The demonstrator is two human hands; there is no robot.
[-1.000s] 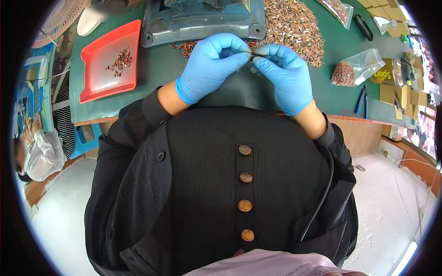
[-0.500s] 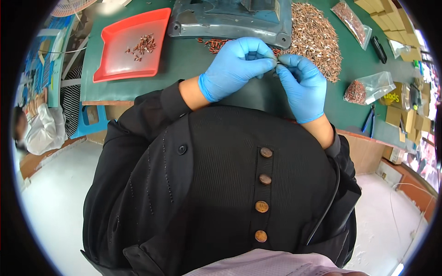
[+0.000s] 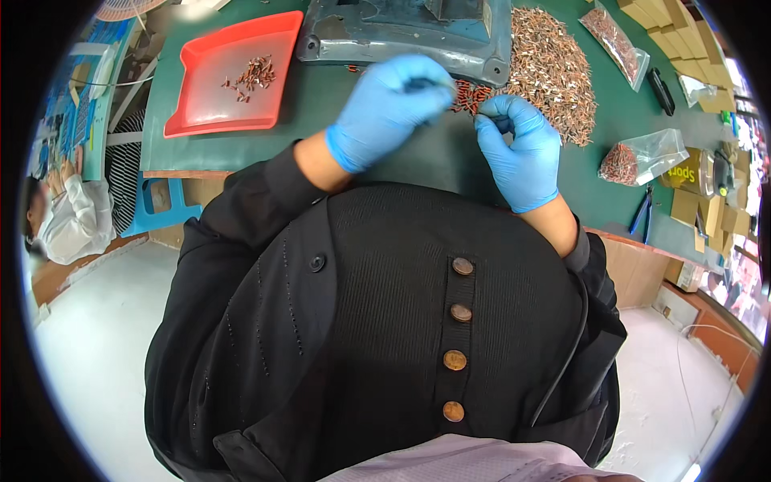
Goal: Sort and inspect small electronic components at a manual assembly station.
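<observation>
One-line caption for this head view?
Blue-gloved left hand and right hand work beside a heap of small copper-coloured metal parts on a green table.

One red tray, two clear bags of parts, four coat buttons.

Clear plastic bags of copper parts, tan cardboard boxes far right

Green-topped work table, wooden front edge. On it:
- red plastic tray, far left, small cluster of brown parts inside
- grey-blue machine base, far centre
- large loose pile of small copper-coloured parts, just right of base, touching mat
- two clear bags of same parts, right side, apart
- black marker-like object
- blue-handled pliers, near right edge
- cardboard boxes, far right
</observation>
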